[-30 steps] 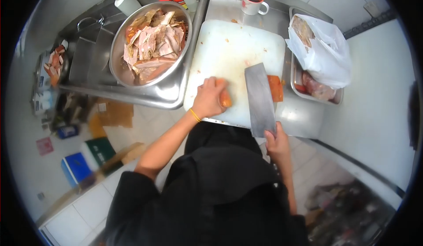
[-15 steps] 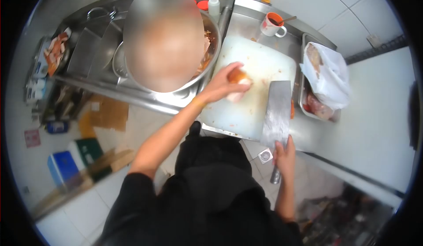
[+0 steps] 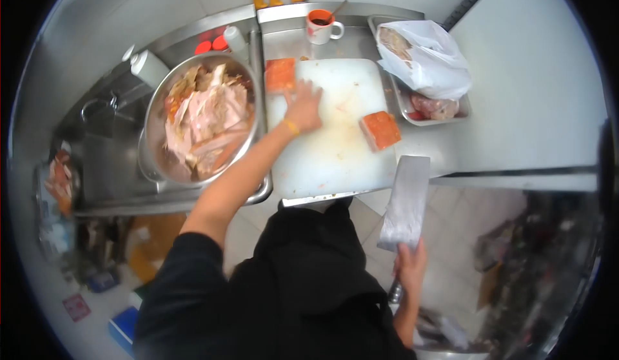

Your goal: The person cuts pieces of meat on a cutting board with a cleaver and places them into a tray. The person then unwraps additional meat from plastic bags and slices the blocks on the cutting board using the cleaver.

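Observation:
My left hand (image 3: 304,107) is over the upper left of a white cutting board (image 3: 329,166), its fingers spread and nothing in its grasp. Just beyond the fingertips lies a square piece of meat (image 3: 280,74) with an orange-brown top, at the board's far left corner. Another such meat block (image 3: 382,131), with a pale side showing, rests at the board's right edge. In my right hand (image 3: 410,263) is a broad cleaver (image 3: 406,199), gripped by its handle and held off the board's near right corner, blade pointing away from me.
Left of the board, a large metal pot (image 3: 150,128) holds pale meat pieces. A mug (image 3: 320,32) with a utensil stands behind the board. To the right, a metal tray (image 3: 422,123) carries meat and a white plastic bag (image 3: 429,63). Bottles (image 3: 149,68) stand near the wall.
My left hand has let go of the meat piece and moved left, its fingers now spread. The cleaver has shifted away from the board toward me. The view has turned right.

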`<control>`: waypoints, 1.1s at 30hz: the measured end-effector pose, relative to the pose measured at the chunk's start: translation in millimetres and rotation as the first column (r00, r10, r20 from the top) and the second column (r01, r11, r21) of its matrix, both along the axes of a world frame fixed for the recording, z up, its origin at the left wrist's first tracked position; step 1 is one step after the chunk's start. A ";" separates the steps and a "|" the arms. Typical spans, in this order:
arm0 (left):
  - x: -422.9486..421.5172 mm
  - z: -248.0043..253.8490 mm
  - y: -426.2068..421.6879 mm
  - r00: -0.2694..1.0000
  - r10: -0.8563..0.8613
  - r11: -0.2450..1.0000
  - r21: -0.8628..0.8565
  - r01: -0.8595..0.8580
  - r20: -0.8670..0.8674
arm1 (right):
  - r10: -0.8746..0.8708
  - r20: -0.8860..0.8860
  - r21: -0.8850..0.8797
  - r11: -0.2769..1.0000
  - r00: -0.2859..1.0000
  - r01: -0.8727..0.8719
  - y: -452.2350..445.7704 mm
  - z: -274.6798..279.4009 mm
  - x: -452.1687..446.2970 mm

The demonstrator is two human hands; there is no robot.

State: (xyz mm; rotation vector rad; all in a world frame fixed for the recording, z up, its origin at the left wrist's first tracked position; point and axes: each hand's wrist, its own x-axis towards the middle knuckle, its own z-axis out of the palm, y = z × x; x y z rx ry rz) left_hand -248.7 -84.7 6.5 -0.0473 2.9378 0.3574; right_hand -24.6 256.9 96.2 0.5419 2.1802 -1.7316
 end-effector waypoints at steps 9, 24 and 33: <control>-25.9 41.2 131.8 0.649 -0.760 0.650 -0.080 0.756 -0.037 | 0.007 0.021 -0.017 1.000 1.000 -0.007 69.5 -14.8 -54.3; 49.5 34.1 98.3 0.892 0.393 0.728 0.668 -0.154 -0.222 | 0.439 0.000 -0.072 0.896 0.899 -0.438 82.7 -40.4 -165.1; 125.9 25.4 110.7 0.976 0.105 0.943 0.331 -0.037 -0.191 | 0.697 -0.217 0.414 0.700 0.684 -0.582 6.8 -19.3 -173.0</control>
